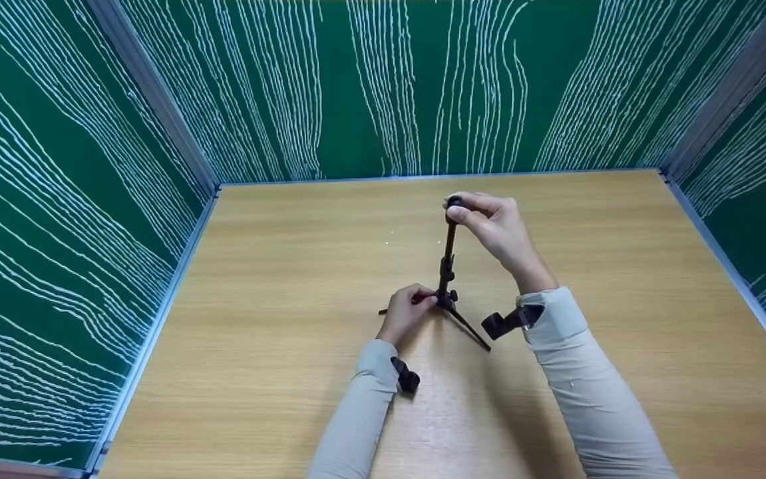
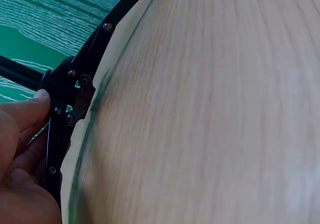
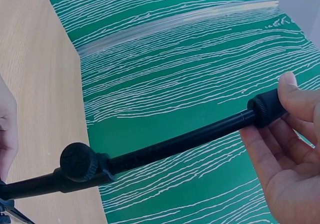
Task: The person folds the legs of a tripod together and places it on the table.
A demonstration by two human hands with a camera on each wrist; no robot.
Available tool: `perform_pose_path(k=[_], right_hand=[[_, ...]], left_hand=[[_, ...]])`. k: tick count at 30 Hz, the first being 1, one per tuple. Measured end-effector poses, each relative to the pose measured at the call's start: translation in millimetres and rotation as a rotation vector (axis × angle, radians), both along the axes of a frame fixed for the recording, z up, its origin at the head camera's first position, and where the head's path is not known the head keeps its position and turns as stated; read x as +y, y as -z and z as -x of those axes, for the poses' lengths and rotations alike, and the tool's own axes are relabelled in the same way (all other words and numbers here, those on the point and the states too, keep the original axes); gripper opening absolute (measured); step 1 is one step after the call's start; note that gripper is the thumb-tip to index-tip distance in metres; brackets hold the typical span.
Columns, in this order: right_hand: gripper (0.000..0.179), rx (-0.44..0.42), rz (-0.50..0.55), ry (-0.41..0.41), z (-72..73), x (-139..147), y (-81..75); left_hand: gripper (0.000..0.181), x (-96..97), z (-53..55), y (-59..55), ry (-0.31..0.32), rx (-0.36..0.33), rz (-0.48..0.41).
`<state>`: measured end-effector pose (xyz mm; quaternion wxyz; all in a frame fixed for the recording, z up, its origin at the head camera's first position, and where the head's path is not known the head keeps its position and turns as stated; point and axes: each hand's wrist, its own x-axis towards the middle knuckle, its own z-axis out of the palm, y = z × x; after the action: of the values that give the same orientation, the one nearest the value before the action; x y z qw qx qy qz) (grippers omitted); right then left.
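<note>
A black mini tripod (image 1: 444, 276) stands slightly tilted over the wooden table (image 1: 276, 266), its legs spread. At its top, my right hand (image 1: 502, 233) holds the dark cylindrical head (image 3: 269, 107) between thumb and fingers. Below, my left hand (image 1: 404, 314) pinches the tripod near the leg hub. In the left wrist view the thumb lies against the hub (image 2: 62, 88), with fingers behind one leg (image 2: 53, 171). A round clamp knob (image 3: 79, 162) sits partway along the pole (image 3: 185, 140) in the right wrist view.
Green panels with white wavy lines (image 1: 336, 86) wall in the table at the back and both sides, framed by metal rails (image 1: 156, 93). A few tiny white specks (image 1: 389, 237) lie on the table behind the tripod. Black wrist cameras (image 1: 406, 378) jut from both sleeves.
</note>
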<state>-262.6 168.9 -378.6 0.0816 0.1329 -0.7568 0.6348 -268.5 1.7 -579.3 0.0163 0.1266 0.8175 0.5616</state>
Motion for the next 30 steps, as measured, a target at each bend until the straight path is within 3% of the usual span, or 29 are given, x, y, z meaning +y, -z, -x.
perform_pose_path(k=[13, 21, 30], right_hand=[[0.033, 0.005, 0.031, -0.012, -0.6, -1, 2.5], [0.033, 0.001, 0.041, -0.027, -1.3, -1, 5.6], [0.033, -0.009, 0.040, -0.027, -0.6, 0, 11.1]], left_hand=[[0.014, -1.0, -1.9, -2.1, -0.003, -0.011, -0.008], [0.014, -1.5, -2.0, -0.1, 0.010, 0.037, -0.018], [0.014, -0.6, -1.6, -0.8, 0.007, 0.000, -0.022]])
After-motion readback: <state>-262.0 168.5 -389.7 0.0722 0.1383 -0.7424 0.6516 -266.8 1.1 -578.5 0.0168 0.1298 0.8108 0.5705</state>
